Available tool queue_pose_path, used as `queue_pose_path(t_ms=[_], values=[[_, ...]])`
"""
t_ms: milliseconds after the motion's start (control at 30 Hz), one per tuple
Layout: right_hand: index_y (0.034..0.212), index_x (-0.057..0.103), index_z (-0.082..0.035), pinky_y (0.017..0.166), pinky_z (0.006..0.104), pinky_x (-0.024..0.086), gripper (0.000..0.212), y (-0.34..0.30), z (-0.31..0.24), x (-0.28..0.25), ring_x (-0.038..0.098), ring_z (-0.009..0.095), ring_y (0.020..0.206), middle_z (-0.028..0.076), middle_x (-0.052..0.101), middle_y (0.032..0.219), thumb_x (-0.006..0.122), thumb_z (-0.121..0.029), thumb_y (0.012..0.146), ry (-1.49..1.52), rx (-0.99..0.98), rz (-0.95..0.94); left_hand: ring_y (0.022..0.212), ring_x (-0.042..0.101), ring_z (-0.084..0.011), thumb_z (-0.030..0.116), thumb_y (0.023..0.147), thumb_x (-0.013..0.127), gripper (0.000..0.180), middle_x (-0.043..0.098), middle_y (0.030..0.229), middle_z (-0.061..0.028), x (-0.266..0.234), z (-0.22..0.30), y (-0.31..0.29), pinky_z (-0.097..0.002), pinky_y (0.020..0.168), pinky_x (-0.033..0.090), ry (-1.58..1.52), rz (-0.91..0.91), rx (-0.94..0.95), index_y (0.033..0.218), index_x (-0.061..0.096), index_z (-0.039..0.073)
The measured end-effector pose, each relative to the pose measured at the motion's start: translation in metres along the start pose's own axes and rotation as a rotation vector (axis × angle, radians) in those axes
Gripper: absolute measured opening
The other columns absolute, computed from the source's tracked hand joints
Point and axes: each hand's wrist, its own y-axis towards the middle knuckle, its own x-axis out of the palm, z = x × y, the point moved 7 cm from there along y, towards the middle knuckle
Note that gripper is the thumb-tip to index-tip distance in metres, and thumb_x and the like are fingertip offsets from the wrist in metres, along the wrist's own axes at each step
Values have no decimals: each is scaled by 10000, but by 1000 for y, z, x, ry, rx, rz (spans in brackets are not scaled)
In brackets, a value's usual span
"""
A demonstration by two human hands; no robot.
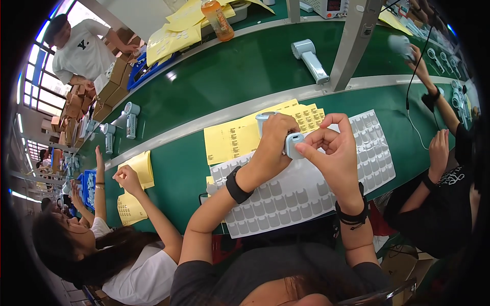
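My left hand [275, 140] is wrapped round the handle of a light blue handheld fan [293, 146]. Its round head shows past the knuckles, and the handle's end, with a small port, faces me. Thumb and index finger of my right hand [332, 153] close at the edge of that end; whether a label sits between them is hidden. Below both hands lies a white sheet of grey die-cut stickers [278, 209], with several stickers gone from its middle. Yellow label sheets [232, 137] are spread under and beyond it.
Another fan [310, 61] lies on the green belt beyond a metal rail, beside an upright post [354, 43]. An orange drink bottle [217, 20] stands at the back. Co-workers sit close on both sides; the right one's hand lifts a blurred device [401, 47] near a hanging cable [408, 97].
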Motion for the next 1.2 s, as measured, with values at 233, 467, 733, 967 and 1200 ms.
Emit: queue_pose_path(t_ms=[233,467,733,967,1200], values=[[1071,369,-55,643,175,465,485,-2,-2,0,580,54,702,67,656,790,742,52,781,-38,0,33,962,488,-328,-72,606,739,518,524,999,-99,0,3,2,-389,845,361,29,-2,13,1038,497,79],[1068,371,-50,651,182,457,484,-5,-8,3,570,52,680,56,648,774,739,52,771,-164,-25,90,952,490,-326,-69,622,728,496,523,991,-100,1,3,1,-390,831,354,29,-8,10,1034,494,80],[1037,387,-48,657,217,447,447,-11,-22,8,540,52,659,36,636,763,735,47,773,-318,-87,157,921,501,-306,-76,628,737,508,526,995,-100,-1,8,2,-373,801,395,73,-6,44,1043,486,76],[1007,462,-45,646,226,435,420,-14,-31,9,530,70,642,22,586,689,797,-35,753,-612,-263,214,953,476,-306,37,655,757,497,513,1005,-101,-1,13,6,-392,845,354,32,-80,39,1071,486,67],[1045,513,-63,607,228,385,405,17,7,-11,484,68,659,12,549,704,801,-212,803,-401,161,-112,963,453,-300,190,752,702,445,503,1036,-118,-7,8,5,-407,894,348,-102,-156,6,1105,474,42]])
